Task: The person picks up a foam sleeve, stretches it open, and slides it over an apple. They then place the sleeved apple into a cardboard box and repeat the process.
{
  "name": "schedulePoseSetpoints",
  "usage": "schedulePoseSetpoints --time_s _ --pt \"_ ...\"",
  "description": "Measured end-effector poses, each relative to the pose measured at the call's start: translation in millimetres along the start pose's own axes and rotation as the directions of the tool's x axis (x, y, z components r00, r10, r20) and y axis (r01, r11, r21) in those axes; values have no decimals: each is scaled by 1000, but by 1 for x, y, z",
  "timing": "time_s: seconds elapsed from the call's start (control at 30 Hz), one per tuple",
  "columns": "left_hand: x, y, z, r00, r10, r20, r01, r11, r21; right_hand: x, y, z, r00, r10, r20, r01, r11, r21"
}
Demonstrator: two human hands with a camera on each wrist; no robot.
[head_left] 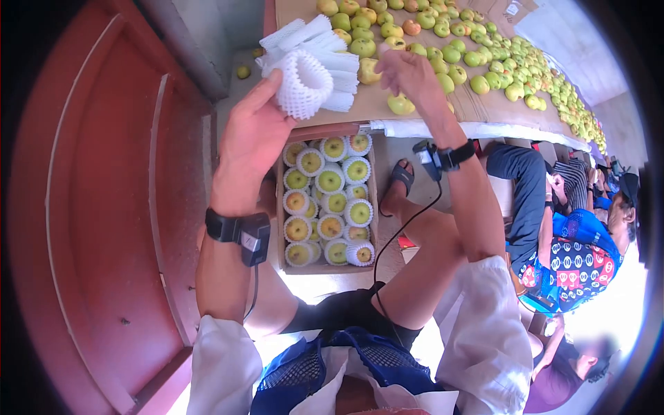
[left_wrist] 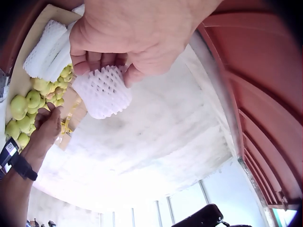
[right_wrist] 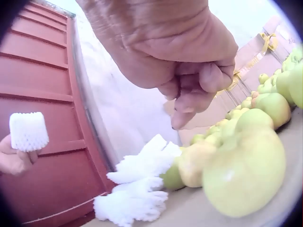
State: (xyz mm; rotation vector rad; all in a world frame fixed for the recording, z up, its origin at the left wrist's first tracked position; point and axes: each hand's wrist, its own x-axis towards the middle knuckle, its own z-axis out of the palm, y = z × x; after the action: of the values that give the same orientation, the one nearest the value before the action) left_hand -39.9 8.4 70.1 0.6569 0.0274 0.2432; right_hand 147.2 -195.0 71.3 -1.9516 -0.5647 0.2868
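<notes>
My left hand [head_left: 259,131] grips a white foam net sleeve [head_left: 304,84], its round mouth facing up in the head view. In the left wrist view the fingers and thumb hold the sleeve [left_wrist: 105,92] at its edge. My right hand [head_left: 415,79] is over the near edge of the apples, fingers loosely bent and nothing between them. In the right wrist view a large yellow-green apple [right_wrist: 246,170] lies below that hand [right_wrist: 189,71]. A pile of flattened foam sleeves [head_left: 339,69] lies on the cardboard-covered table, behind the held sleeve.
Below the table edge stands a carton [head_left: 280,228] with rows of apples in foam sleeves. Many loose green apples [head_left: 515,91] spread over the cardboard [head_left: 463,111] to the right. A red door [head_left: 111,207] is on the left. Seated people [head_left: 574,249] are at the right.
</notes>
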Motion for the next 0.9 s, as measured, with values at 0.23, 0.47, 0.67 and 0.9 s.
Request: schedulePoseSetpoints --time_s 0.23,0.47,0.67,0.9 --pt "7 -20 9 990 -37 137 26 997 77 -65 -15 38 993 -98 67 58 897 438" --pt "19 -34 0 949 -206 238 137 951 278 -79 22 43 868 -179 462 -330 488 808" --pt "5 -32 -16 899 -371 232 218 839 498 -92 41 46 834 -113 540 -434 470 769" --pt "11 -39 -9 869 -400 293 245 860 447 -85 53 44 893 -161 419 -325 413 851"
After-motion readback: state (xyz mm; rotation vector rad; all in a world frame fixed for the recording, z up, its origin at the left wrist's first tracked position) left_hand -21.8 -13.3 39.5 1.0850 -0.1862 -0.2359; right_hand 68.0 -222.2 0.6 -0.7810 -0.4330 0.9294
